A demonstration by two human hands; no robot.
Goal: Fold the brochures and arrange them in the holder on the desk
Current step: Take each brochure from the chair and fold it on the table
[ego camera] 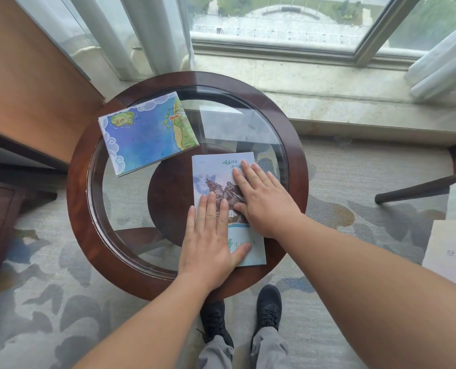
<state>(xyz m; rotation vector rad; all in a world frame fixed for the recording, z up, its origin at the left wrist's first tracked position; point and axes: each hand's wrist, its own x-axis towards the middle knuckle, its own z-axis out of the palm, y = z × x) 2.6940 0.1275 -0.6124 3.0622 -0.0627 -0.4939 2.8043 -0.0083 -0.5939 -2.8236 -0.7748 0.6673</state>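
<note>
Pale-blue folded paper brochure with a horse-statue cover (213, 171) is lying near-right on the round glass tabletop (125, 198), the left hand (208, 235) and right hand (266, 206) pressing it with straight fingers (210, 209), grasping nothing; thin, light, probably sliding easily, best pinched along an edge.

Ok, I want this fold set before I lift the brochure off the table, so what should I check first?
1. Both hands flat on the statue brochure: ok, the left hand presses its near end and the right hand its far right side.
2. Brochure supported by the table: ok, it lies flat on the glass with its near end over the wood rim.
3. Crease sharp along the edge: cannot tell.
4. Map brochure out of the hands' way: ok, it lies at the far left.
5. Holder within sight: not ok, none shows in this view.
</note>
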